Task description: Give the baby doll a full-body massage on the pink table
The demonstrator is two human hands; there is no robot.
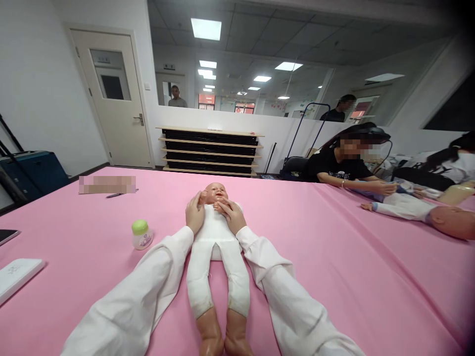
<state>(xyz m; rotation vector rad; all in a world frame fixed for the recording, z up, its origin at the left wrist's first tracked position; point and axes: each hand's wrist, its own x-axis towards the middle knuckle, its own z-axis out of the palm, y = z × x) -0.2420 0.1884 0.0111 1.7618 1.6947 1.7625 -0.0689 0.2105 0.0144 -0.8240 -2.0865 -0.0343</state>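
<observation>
A baby doll [214, 230] with a white cloth body and bare plastic feet lies on its back, its head away from me. My left hand [195, 213] is closed around one of the doll's arms, beside its head. My right hand [233, 215] is closed on the other arm, and that small plastic hand lies over the doll's upper chest. My fingers and sleeves partly hide both arms. Left of my left forearm stands a small jar [142, 236] with a green lid.
A pink cloth [315, 257] covers the table. A white box-like device [18, 277] and a dark phone edge [7, 236] lie at left. A pen [115, 195] rests farther back. At right, a person [343, 163] in a headset handles another doll [415, 207].
</observation>
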